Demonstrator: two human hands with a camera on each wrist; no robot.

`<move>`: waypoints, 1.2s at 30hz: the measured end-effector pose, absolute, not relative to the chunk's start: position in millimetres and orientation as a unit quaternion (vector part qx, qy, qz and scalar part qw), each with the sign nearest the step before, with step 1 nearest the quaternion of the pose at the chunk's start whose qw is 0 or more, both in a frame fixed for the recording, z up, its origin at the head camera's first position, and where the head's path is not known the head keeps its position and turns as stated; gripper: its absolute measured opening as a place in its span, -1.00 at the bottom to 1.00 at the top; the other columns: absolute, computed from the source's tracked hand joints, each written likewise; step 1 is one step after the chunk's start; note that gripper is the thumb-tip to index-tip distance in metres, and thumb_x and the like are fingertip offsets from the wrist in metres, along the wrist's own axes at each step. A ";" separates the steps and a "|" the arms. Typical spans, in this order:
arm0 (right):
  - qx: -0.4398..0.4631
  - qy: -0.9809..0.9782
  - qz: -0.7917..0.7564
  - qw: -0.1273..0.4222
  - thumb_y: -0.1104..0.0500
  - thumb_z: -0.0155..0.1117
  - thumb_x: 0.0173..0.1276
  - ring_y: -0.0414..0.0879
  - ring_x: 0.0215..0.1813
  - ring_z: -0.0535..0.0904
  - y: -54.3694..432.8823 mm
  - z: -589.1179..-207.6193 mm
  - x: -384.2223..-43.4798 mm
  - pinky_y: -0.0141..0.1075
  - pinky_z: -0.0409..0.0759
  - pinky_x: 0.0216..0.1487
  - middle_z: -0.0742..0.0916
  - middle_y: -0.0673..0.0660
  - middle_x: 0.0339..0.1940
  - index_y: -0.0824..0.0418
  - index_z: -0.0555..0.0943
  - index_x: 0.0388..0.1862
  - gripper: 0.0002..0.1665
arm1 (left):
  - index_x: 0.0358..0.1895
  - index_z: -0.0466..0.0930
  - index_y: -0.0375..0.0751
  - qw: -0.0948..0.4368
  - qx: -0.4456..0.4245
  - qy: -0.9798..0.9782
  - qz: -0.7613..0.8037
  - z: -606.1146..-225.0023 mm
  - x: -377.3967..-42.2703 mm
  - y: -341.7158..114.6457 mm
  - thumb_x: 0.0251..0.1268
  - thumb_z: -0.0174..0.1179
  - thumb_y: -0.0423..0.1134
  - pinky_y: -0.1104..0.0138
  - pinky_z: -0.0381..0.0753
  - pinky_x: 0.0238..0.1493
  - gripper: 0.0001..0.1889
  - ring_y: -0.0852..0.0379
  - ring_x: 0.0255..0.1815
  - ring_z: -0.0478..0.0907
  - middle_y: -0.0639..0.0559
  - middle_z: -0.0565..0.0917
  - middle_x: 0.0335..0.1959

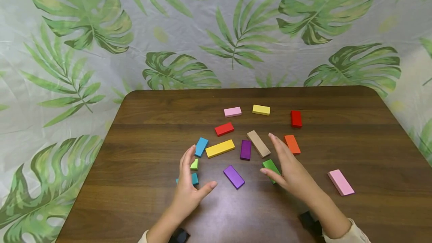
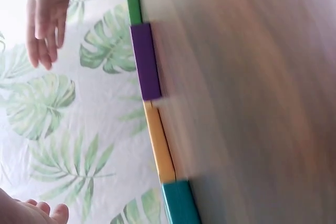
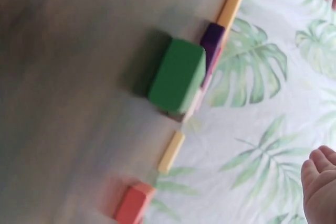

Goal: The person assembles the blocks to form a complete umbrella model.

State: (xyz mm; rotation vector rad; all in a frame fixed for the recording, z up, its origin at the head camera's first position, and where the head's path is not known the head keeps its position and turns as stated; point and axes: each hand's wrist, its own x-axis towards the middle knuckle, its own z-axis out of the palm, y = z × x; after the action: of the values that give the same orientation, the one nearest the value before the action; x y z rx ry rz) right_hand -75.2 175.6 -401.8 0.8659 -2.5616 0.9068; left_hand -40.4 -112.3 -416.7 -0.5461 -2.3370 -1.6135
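Note:
My left hand (image 1: 189,186) hovers over the left side of the blocks, fingers extended and thumb apart, with nothing in it. Beneath it, a teal block (image 1: 194,179) and a lime green block (image 1: 194,164) are partly hidden; a blue block (image 1: 201,147) lies by its fingertips. My right hand (image 1: 293,170) is likewise spread and holds nothing. Its thumb overlaps a green block (image 1: 271,166) in the head view, and its fingertips are near a tan block (image 1: 258,144). Between the hands lie a violet block (image 1: 234,177), a dark purple block (image 1: 245,150) and a long yellow block (image 1: 220,149).
Farther back on the brown table (image 1: 162,115) are a red block (image 1: 224,129), a pink block (image 1: 232,112), a short yellow block (image 1: 261,110) and another red block (image 1: 296,119). An orange block (image 1: 292,144) and a larger pink block (image 1: 341,182) lie to the right. Leaf-patterned cloth (image 1: 182,29) hangs behind.

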 end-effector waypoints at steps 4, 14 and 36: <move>0.283 -0.891 0.329 0.132 -0.05 0.27 0.17 0.07 0.33 0.11 171.3 -408.1 -74.5 -0.31 0.05 0.28 0.22 0.22 0.35 0.29 -0.04 0.41 0.01 | 0.40 -0.15 -0.15 0.115 -0.182 -0.798 -0.563 -420.3 -39.8 -105.4 -0.06 0.36 -0.27 0.09 0.09 0.22 -0.01 -0.01 0.29 0.03 -0.10 -0.02 0.35; 0.249 -0.891 0.366 0.102 0.14 0.37 0.09 0.07 0.32 0.13 158.9 -418.3 -77.1 -0.01 0.21 0.18 0.22 0.23 0.34 0.20 -0.05 0.42 0.05 | 0.39 -0.12 -0.10 0.093 -0.170 -0.817 -0.544 -431.6 -37.2 -89.8 -0.05 0.37 -0.10 0.07 0.09 0.24 -0.01 0.01 0.32 0.04 -0.01 0.02 0.35; 0.209 -0.850 0.482 0.038 0.30 0.37 0.06 0.07 0.29 0.22 131.5 -450.8 -78.2 -0.15 0.17 0.21 0.27 0.23 0.31 0.35 0.02 0.37 -0.02 | 0.33 -0.01 -0.35 0.000 -0.159 -0.870 -0.466 -460.6 -36.0 -70.5 -0.03 0.34 -0.04 0.10 0.16 0.21 -0.07 0.00 0.27 0.14 -0.16 0.17 0.27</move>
State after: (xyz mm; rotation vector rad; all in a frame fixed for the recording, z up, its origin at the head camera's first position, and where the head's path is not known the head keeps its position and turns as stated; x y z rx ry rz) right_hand -78.2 131.5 -450.8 0.6399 -2.6086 1.4792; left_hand -36.0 -70.5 -460.6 -0.4994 -2.7340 -1.4638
